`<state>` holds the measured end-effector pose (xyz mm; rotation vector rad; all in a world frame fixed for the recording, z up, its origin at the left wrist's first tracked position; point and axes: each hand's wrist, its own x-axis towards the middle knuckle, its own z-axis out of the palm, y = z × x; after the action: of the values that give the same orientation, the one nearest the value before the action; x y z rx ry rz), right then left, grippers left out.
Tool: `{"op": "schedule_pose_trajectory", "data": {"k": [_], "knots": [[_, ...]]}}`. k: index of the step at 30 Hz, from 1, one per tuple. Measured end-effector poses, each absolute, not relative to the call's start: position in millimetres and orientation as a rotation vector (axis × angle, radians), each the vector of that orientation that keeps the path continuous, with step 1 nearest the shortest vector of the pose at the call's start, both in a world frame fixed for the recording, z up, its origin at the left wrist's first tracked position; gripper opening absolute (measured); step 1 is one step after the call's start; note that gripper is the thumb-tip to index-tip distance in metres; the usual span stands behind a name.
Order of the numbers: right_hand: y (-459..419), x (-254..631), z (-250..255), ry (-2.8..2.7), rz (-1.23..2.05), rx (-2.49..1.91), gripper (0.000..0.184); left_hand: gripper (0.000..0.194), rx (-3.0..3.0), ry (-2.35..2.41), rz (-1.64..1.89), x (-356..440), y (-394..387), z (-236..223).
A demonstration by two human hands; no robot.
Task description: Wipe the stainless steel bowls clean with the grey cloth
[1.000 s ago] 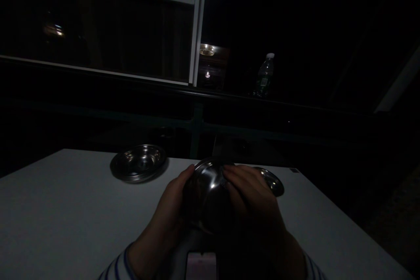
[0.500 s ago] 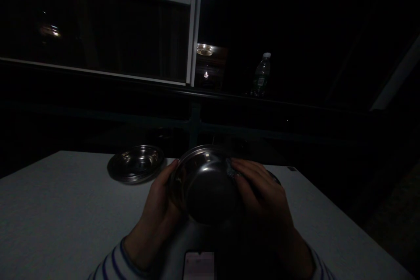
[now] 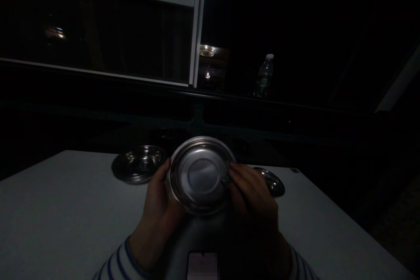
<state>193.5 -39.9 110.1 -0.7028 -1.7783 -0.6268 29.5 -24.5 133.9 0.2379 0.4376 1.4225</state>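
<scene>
A round, shiny metal bowl (image 3: pixel 203 176) is held up over the table, its wide face tilted toward me. My left hand (image 3: pixel 161 208) grips its left edge, the thumb lying along the rim. At the bowl's right side is my right hand (image 3: pixel 252 194), its fingers pinching a small dark speckled wad (image 3: pixel 225 178) against the metal. Whether the wad is cloth or a scouring pad, I cannot tell in this dim light.
Several nested metal bowls (image 3: pixel 139 165) sit on the white table (image 3: pixel 82 210) at left. Another metal dish (image 3: pixel 274 183) lies behind my right hand. A phone (image 3: pixel 202 266) is at the near edge. Beyond stand a plastic bottle (image 3: pixel 264 76) and a window frame (image 3: pixel 197 30).
The held bowl has turned to face me more squarely and risen slightly. My right hand has shifted a little left and down with the wad, uncovering more of the dish behind it.
</scene>
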Motion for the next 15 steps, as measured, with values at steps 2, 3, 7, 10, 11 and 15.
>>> {"op": "schedule_pose_trajectory", "data": {"k": [2,3,7,10,11,15], "knots": [[-40,192,109,-1.785,-0.680,-0.681,0.036,0.024,0.231,0.427,1.423,29,-25,134],[-39,191,108,-1.795,-0.709,-0.670,0.036,0.024,0.232,0.424,1.419,29,-25,134],[-38,188,98,-1.882,-0.809,-0.636,0.034,0.022,0.239,0.418,1.427,26,-23,132],[-44,181,90,-1.922,-0.854,-0.645,0.025,0.020,0.230,0.404,1.419,25,-20,128],[-47,177,89,-1.934,-0.856,-0.659,0.023,0.019,0.228,0.403,1.417,25,-20,127],[-56,170,91,-1.993,-0.824,-0.718,0.024,0.015,0.231,0.414,1.384,25,-20,125]]}}
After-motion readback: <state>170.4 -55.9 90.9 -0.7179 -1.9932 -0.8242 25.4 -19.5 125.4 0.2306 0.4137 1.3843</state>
